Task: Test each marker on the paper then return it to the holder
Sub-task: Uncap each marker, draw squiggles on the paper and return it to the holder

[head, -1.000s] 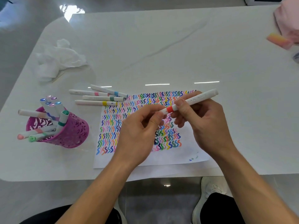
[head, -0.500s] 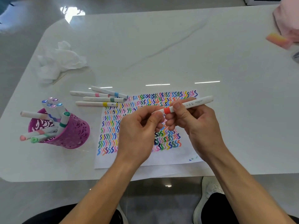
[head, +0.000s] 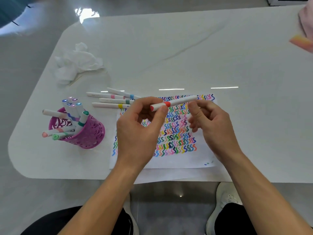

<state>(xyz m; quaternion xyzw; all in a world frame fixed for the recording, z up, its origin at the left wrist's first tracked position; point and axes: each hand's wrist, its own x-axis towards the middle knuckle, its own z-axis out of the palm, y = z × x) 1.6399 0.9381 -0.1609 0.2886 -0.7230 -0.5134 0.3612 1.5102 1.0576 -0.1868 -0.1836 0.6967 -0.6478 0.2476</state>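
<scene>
The purple holder [head: 91, 133] carries a cluster of markers [head: 72, 109], and four loose markers [head: 111, 101] lie just beside the paper [head: 169, 161], nearly full of squiggles — so I judge the task well advanced, not finished. The left hand [head: 140, 131] pinches the red-banded marker [head: 179, 101] above the paper; its long axis runs left to right, red end toward the holder. The right hand [head: 213, 122] is loosely curled beside it — holding nothing, it seems.

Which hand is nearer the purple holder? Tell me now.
Left. The left hand is just right of the purple holder, pinching a red-banded marker; the right hand is farther right, beyond the left, over the paper.
</scene>
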